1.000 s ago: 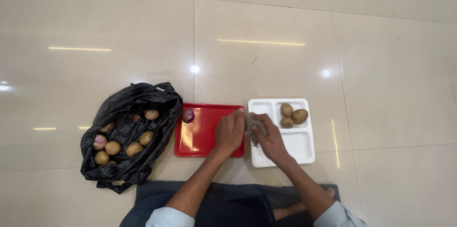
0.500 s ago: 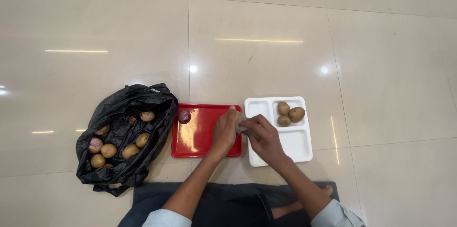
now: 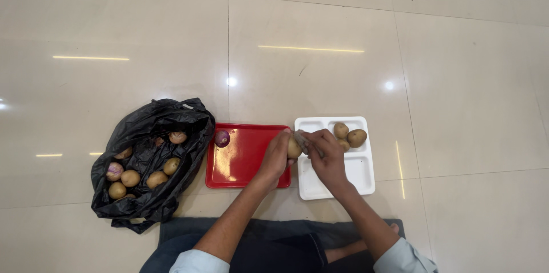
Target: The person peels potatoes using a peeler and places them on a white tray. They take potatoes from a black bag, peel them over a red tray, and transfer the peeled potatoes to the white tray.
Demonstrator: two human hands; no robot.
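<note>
On the glossy tiled floor (image 3: 320,61), the left hand (image 3: 277,155) now grips a potato (image 3: 294,148), uncovered since a moment ago, between red tray (image 3: 240,164) and white tray (image 3: 357,173); the right hand (image 3: 327,155) pinches a cloth (image 3: 301,138) against it, so wiping goes on.

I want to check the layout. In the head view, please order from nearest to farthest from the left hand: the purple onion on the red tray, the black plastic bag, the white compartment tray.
From the left hand:
1. White compartment tray, just right.
2. Purple onion, on the red tray, left.
3. Black plastic bag, far left.

Open floor (image 3: 320,32) beyond red tray (image 3: 243,161) and white tray (image 3: 360,178).
</note>
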